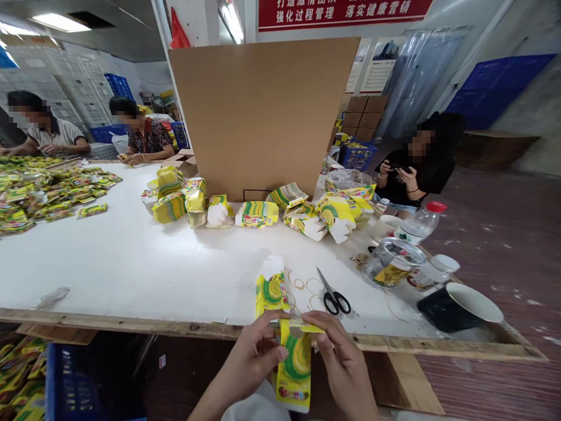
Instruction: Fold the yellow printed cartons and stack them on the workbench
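A yellow and green printed carton (294,365) is held upright between both hands at the table's front edge. My left hand (258,351) grips its left side, thumb on the front face. With fingers at the top flap, my right hand (339,351) pinches the upper right corner. Just beyond, flat cartons (270,286) of the same print lie on the white table, their white flaps pointing away. Black-handled scissors (333,295) rest to the right, blades partly apart, beside several loose rubber bands (298,282).
Bundled flat cartons (258,214) line the back before a large cardboard sheet (263,117). On the right stand a dark mug (438,307), a clear jar (390,263) and bottles. Filled packets (56,187) are heaped at left. Several people sit around; a blue crate (51,380) stands below.
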`<control>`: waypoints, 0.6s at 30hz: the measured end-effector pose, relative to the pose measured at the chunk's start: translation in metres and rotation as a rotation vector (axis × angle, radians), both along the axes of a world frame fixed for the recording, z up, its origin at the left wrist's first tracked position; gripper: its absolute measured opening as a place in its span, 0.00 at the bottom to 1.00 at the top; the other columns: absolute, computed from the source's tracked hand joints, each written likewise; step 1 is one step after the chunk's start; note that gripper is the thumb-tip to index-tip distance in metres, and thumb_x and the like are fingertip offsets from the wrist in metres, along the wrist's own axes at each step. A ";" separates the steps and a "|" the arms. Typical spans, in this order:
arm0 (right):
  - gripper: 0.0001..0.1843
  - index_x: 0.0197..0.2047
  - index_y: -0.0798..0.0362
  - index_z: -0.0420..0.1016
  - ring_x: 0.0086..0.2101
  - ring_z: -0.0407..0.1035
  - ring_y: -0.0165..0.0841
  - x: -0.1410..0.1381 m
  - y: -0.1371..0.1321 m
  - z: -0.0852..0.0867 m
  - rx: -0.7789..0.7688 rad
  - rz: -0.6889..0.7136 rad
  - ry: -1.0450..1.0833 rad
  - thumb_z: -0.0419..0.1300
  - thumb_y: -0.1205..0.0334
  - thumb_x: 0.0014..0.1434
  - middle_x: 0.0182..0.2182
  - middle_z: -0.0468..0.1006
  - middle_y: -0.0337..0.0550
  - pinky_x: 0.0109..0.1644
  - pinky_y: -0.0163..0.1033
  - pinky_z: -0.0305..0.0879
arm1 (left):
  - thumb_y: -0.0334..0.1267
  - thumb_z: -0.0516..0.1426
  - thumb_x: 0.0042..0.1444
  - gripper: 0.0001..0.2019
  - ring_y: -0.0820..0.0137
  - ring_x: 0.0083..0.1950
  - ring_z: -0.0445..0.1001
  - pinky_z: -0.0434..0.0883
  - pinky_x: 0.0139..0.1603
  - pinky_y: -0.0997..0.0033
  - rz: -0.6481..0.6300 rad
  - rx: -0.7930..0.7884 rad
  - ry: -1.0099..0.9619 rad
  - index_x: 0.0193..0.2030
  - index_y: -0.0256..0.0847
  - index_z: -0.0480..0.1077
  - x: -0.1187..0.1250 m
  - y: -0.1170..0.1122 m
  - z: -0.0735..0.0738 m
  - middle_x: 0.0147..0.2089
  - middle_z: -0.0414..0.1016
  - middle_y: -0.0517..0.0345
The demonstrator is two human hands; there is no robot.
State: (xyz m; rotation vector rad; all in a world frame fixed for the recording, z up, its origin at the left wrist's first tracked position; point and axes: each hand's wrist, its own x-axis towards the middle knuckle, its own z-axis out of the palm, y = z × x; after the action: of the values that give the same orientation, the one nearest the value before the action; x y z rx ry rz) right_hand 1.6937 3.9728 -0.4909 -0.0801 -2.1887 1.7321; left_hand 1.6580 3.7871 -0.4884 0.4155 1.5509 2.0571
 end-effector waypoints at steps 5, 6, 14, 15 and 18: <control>0.23 0.51 0.49 0.77 0.38 0.76 0.41 -0.001 -0.001 0.006 -0.082 0.160 -0.239 0.63 0.49 0.56 0.34 0.82 0.44 0.42 0.41 0.72 | 0.41 0.59 0.59 0.21 0.62 0.46 0.77 0.72 0.47 0.68 0.052 -0.082 0.200 0.59 0.44 0.68 -0.001 0.002 -0.003 0.50 0.78 0.47; 0.24 0.53 0.50 0.76 0.36 0.76 0.40 -0.001 -0.003 0.007 -0.078 0.175 -0.275 0.64 0.50 0.55 0.33 0.82 0.43 0.40 0.40 0.72 | 0.41 0.58 0.60 0.21 0.61 0.50 0.76 0.71 0.52 0.66 0.032 -0.078 0.204 0.60 0.45 0.68 -0.001 0.002 -0.004 0.52 0.77 0.46; 0.19 0.49 0.50 0.73 0.19 0.61 0.31 0.001 -0.015 0.007 0.140 0.074 -0.270 0.62 0.52 0.57 0.15 0.66 0.29 0.25 0.32 0.58 | 0.44 0.61 0.57 0.28 0.59 0.46 0.79 0.73 0.46 0.65 -0.012 -0.008 -0.010 0.64 0.43 0.63 -0.003 -0.003 0.006 0.48 0.80 0.45; 0.19 0.50 0.50 0.73 0.19 0.62 0.31 0.002 -0.015 0.006 0.129 0.071 -0.253 0.61 0.51 0.57 0.15 0.67 0.29 0.25 0.32 0.58 | 0.43 0.62 0.56 0.28 0.59 0.44 0.79 0.73 0.43 0.66 -0.011 0.002 -0.040 0.63 0.43 0.63 -0.004 -0.003 0.007 0.46 0.80 0.45; 0.17 0.46 0.51 0.78 0.26 0.70 0.34 0.003 -0.017 0.006 0.098 -0.004 -0.165 0.60 0.49 0.59 0.25 0.78 0.39 0.31 0.33 0.66 | 0.43 0.64 0.54 0.28 0.60 0.42 0.80 0.74 0.38 0.68 -0.034 0.030 -0.096 0.61 0.44 0.65 -0.003 0.000 0.009 0.45 0.81 0.46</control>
State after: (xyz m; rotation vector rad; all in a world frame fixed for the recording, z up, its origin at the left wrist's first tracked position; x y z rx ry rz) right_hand 1.6969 3.9558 -0.4850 -0.2104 -2.3850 1.6669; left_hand 1.6552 3.7874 -0.4797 0.3468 1.4491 2.0457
